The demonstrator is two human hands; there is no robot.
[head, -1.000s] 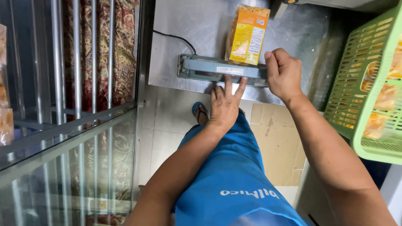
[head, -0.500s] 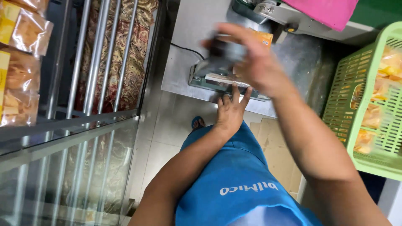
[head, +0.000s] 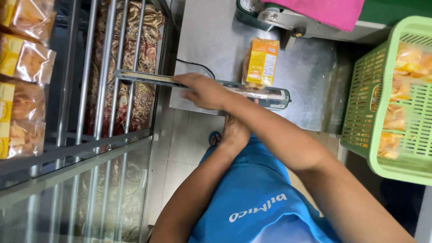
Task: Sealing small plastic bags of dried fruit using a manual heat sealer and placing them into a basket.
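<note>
Right hand (head: 204, 91) grips the sealer arm (head: 144, 78); snack bag (head: 261, 63) lies beyond.

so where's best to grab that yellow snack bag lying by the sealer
Take the yellow snack bag by its far, top end, coming from the machine side. It lies flat on the steel table, and its near end is tucked in the sealer, where the right hand crosses over the left hand.

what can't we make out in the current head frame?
- Left hand: fingers hidden under the right forearm.
- Right hand: blurred on the sealer bar; grip unclear.
- Snack bag: its lower edge is hidden by the sealer.
- Green basket: cut off by the right edge.
</note>
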